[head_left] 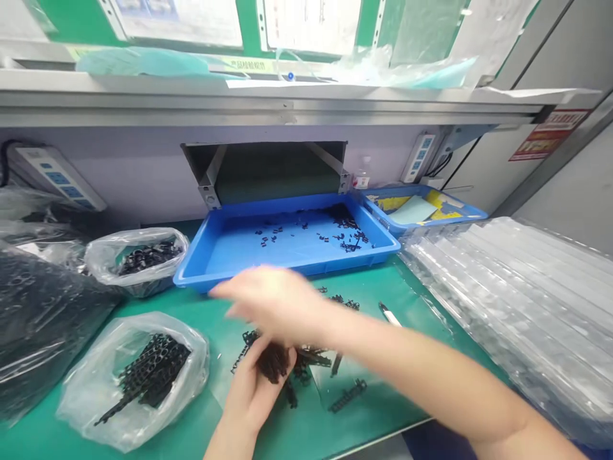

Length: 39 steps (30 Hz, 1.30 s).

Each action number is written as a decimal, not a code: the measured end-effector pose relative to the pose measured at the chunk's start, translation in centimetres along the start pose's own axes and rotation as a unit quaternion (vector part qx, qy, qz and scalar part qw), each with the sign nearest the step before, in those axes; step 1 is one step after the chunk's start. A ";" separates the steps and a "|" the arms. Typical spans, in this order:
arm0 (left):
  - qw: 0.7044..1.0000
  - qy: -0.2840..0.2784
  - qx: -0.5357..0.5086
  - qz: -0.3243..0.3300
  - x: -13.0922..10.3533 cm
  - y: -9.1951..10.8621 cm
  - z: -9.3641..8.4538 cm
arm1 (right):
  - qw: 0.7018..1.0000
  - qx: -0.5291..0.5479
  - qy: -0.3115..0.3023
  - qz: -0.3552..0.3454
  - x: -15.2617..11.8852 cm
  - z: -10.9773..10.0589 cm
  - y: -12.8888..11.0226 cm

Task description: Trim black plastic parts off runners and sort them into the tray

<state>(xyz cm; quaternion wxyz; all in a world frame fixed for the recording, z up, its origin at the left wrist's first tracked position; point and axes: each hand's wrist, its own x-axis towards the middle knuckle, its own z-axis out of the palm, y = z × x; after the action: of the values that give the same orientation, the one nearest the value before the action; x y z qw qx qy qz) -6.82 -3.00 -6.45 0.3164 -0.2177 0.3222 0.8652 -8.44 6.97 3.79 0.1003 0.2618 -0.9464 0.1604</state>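
Note:
My left hand (256,390) is wrapped round a bundle of black parts (272,363), low over the green mat (383,396). Above and across it reaches my right hand (275,303), blurred, its fingers pointing left near the front edge of the blue tray (297,260); whether those fingers hold anything is too smeared to tell. Loose black strips (348,396) lie on the mat right of my left hand. A clear bag (191,377) with black strips inside stands to the left.
Behind it sits a second bag (103,259) of small black pieces. A large dark bag (43,326) fills the left edge. Stacked clear plastic trays (517,319) cover the right side. A pen (390,314) lies on the mat; a bottle (363,174) stands behind.

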 end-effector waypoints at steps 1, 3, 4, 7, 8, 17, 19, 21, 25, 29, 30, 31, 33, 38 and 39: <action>1.000 -0.015 -0.003 0.007 -0.1 0.0 -0.1 | 0.993 -0.039 -0.003 0.110 0.1 -0.7 3.0; 0.998 -0.050 -0.024 0.004 -0.3 -0.2 -0.5 | 0.950 -0.085 -0.036 0.298 -0.4 -2.0 9.3; 0.997 -0.071 -0.027 0.005 -0.3 -0.3 -0.7 | 0.938 -0.095 -0.045 0.331 -0.9 -2.5 12.2; 0.993 -0.113 -0.011 0.018 -0.1 -0.7 -1.1 | 0.907 -0.098 -0.074 0.403 -2.9 -3.4 18.0; 0.992 -0.121 -0.001 0.023 0.0 -0.8 -1.2 | 0.900 -0.087 -0.082 0.419 -3.5 -3.4 19.0; 0.991 -0.118 -0.001 0.068 0.0 -0.5 -1.0 | 0.892 0.151 0.053 0.424 -4.0 -3.7 18.6; 0.992 -0.105 0.000 0.074 0.0 -0.6 -1.0 | 0.889 0.234 0.078 0.386 -4.7 -3.2 15.6; 0.991 -0.101 0.019 0.082 -0.1 -0.9 -0.9 | 0.879 0.316 0.062 0.352 -6.2 -1.8 11.6; 0.988 -0.119 0.062 0.071 -0.6 -2.3 -0.8 | 0.710 0.640 -0.009 0.294 -9.7 2.7 4.6; 0.984 -0.139 0.097 0.047 -1.3 -3.3 -0.4 | 0.582 0.749 0.047 0.314 -11.5 6.0 2.2; 0.984 -0.134 0.106 0.043 -1.5 -3.4 -0.3 | 0.575 0.753 0.055 0.315 -11.8 6.4 2.1; 0.985 -0.127 0.112 0.038 -1.6 -3.4 -0.3 | 0.580 0.748 0.060 0.317 -12.0 6.6 2.2; 0.987 -0.109 0.111 0.024 -1.8 -3.3 -0.3 | 0.619 0.715 0.073 0.317 -12.5 6.7 2.3; 0.990 -0.107 0.080 -0.051 -2.1 -3.6 -0.8 | 0.749 0.589 0.135 0.270 -13.5 6.8 2.3; 0.989 -0.114 0.067 -0.070 -2.1 -3.8 -0.9 | 0.763 0.576 0.143 0.256 -13.6 7.0 2.1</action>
<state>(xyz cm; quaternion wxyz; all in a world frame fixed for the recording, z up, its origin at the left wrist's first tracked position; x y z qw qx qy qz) -2.59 -2.25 -7.41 0.4244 -0.1183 0.3253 0.8367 1.15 12.53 -6.95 0.0201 -0.0075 -0.6821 0.7310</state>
